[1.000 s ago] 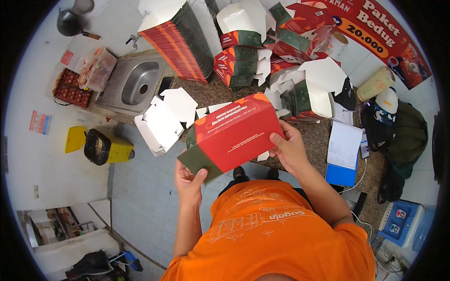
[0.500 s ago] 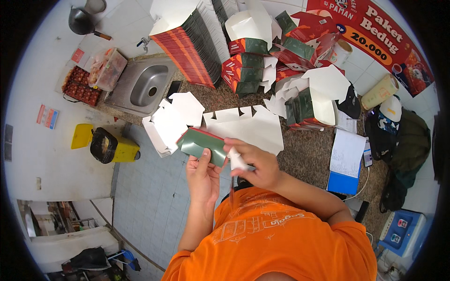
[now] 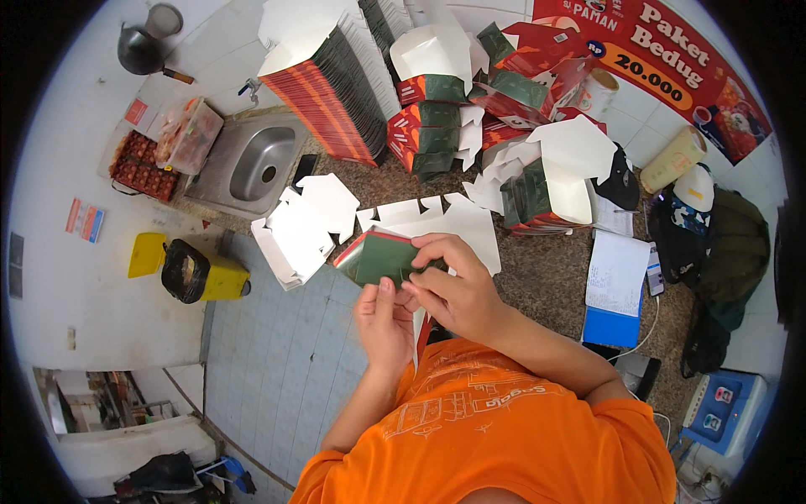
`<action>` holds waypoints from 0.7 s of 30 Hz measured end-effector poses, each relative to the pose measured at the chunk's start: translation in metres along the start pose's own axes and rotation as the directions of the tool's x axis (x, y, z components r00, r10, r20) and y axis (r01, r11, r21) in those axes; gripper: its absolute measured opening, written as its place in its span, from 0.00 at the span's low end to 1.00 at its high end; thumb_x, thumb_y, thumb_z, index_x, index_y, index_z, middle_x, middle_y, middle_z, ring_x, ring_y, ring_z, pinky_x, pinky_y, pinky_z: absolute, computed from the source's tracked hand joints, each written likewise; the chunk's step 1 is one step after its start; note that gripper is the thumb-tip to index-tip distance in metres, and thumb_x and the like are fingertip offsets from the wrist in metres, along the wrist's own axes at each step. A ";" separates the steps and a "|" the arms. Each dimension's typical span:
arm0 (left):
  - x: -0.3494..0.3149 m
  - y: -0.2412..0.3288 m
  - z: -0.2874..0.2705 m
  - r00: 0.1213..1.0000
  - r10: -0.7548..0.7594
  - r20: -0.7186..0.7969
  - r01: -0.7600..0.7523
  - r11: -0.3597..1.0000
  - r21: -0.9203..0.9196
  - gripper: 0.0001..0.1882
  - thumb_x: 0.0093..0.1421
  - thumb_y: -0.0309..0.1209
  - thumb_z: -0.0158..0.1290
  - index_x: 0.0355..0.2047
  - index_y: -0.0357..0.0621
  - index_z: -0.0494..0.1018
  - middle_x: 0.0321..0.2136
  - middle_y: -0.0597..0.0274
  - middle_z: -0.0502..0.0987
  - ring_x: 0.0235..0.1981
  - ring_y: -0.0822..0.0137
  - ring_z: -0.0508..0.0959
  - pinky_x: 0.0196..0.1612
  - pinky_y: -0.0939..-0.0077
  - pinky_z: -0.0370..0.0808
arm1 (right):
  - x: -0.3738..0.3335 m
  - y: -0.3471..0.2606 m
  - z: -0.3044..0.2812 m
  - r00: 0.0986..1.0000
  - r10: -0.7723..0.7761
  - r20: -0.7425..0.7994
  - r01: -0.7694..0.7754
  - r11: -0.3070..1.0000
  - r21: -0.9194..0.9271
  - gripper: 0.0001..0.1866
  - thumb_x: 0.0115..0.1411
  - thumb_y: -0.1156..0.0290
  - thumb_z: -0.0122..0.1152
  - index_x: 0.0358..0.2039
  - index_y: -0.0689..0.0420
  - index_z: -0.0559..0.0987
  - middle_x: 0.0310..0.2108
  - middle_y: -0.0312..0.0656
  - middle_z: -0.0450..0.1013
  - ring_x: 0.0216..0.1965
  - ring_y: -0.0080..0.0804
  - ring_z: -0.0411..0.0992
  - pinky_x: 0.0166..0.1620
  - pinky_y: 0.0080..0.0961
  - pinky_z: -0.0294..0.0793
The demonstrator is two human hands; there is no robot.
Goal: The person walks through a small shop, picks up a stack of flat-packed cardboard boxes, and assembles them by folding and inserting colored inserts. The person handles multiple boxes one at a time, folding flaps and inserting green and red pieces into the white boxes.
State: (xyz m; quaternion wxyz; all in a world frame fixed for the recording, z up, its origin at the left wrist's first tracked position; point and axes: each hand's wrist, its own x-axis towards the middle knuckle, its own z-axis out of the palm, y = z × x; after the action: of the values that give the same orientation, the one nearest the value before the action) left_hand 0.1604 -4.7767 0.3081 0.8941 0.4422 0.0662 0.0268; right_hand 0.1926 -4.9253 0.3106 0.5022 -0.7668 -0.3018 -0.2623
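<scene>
In front of me, near the counter's front edge, a partly folded food carton [image 3: 375, 259] has its dark green side up and a red edge showing. My left hand [image 3: 388, 323] grips it from below, thumb on the green panel. My right hand [image 3: 457, 286] pinches its right end, with fingers bent over the panel. A white and red flap hangs below between my hands. Just beyond lies a flat white carton blank [image 3: 453, 220]. To the left, another carton [image 3: 294, 231] rests with its white inside up, partly folded.
A tall stack of red and green carton blanks [image 3: 332, 105] stands at the back. Folded cartons [image 3: 432, 139] pile beside it, and an open carton [image 3: 571, 197] sits right of them. A sink [image 3: 267, 164] is at left; a notebook [image 3: 617, 277] lies at right.
The carton has turned and shifted slightly right between my hands. My right fingers have moved from its white flap onto the green panel's right end. My left hand has moved right.
</scene>
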 end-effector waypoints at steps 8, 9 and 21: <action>0.014 0.015 -0.040 0.905 -0.286 0.314 0.007 0.749 0.662 0.05 0.70 0.19 0.51 0.43 0.37 0.76 0.32 0.69 0.79 0.34 0.81 0.73 0.38 0.81 0.71 | 0.005 0.018 -0.043 0.968 0.096 0.230 -0.062 0.986 -0.153 0.33 0.63 0.49 0.68 0.61 0.57 0.71 0.62 0.55 0.65 0.64 0.53 0.64 0.64 0.49 0.62; 0.013 0.018 -0.038 0.892 -0.306 0.333 -0.044 0.674 0.738 0.07 0.70 0.19 0.51 0.45 0.37 0.76 0.32 0.68 0.79 0.34 0.80 0.73 0.37 0.80 0.72 | 0.004 0.023 -0.048 0.959 0.105 0.262 -0.065 0.985 -0.159 0.35 0.64 0.45 0.66 0.62 0.57 0.71 0.64 0.56 0.63 0.66 0.53 0.62 0.65 0.50 0.60; -0.023 0.028 -0.026 0.923 -0.264 0.282 -0.155 0.415 0.896 0.27 0.62 0.22 0.64 0.57 0.43 0.65 0.27 0.60 0.85 0.30 0.71 0.83 0.35 0.76 0.74 | -0.049 0.025 -0.045 0.724 0.204 0.658 -0.299 0.954 0.033 0.13 0.72 0.60 0.59 0.45 0.56 0.70 0.39 0.49 0.76 0.35 0.45 0.77 0.38 0.38 0.74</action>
State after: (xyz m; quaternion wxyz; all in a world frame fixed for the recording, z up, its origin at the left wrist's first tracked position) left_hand 0.1346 -4.7413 0.3168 0.5068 0.8476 -0.0900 -0.1291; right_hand 0.1730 -4.9851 0.2771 0.4488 -0.8074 -0.3667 0.1107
